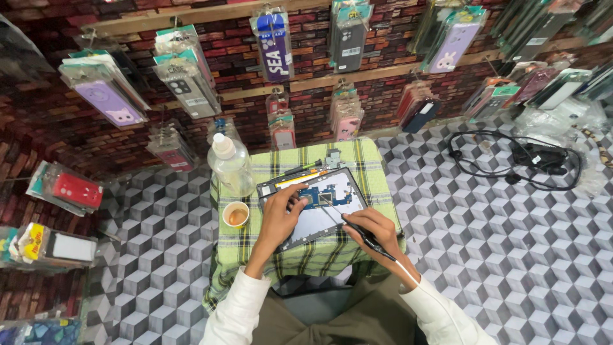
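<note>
White sleeves frame the lower view, and from them both hands reach onto a small counter (370,172) draped in a green and yellow checked cloth. On it lies an opened tablet (316,207), a flat rectangle with a dark frame, a pale inner plate and a blue circuit board across its upper part. Left hand (281,214) rests on the tablet's left side, its fingers spread loosely and pressed flat on the board, gripping nothing. Right hand (373,230) is curled around a thin dark soldering iron (365,235), whose fine tip points at the board and whose pale cord trails back over the wrist. Just left of the tablet stand a small paper cup (235,214) and a clear plastic bottle (230,166) with a white cap. Farther right, a coiled black cable (511,163) lies on the cube-patterned surface.
</note>
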